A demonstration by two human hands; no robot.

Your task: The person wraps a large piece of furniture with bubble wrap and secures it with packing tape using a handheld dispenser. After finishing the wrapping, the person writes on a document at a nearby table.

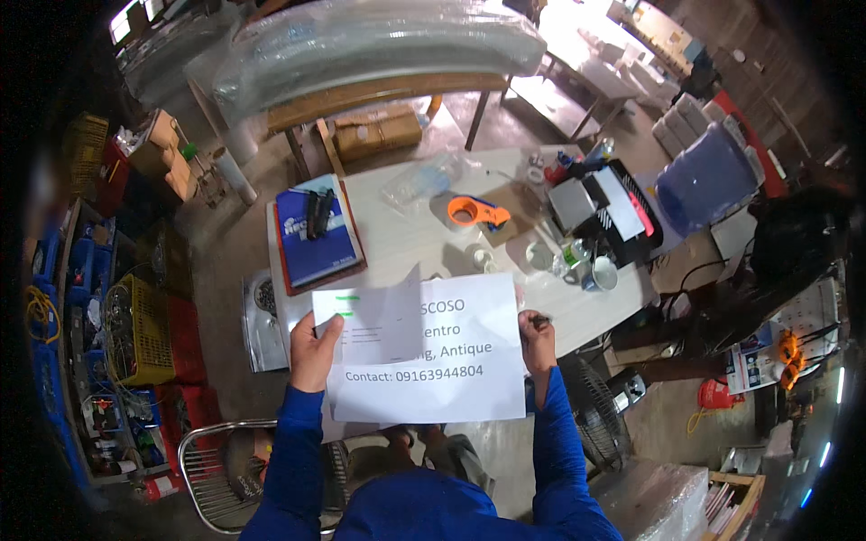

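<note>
A large white printed sheet (451,388) is held up in front of me, above the near edge of the table. My left hand (313,353) grips a smaller folded paper (383,316) with green highlighted lines, its thumb on top. This paper overlaps the upper left of the large sheet; whether the left fingers also pinch the large sheet behind it is hidden. My right hand (538,345) is closed at the large sheet's right edge. A small dark object (539,321), too small to name, shows at its fingertips.
On the white table (397,243) lie a blue record book (311,239) with a black stapler-like tool, an orange tape dispenser (478,212), a mug (600,274) and a black tray. A metal chair (212,487) stands near left, a fan (591,410) near right. Wrapped furniture (379,45) lies beyond.
</note>
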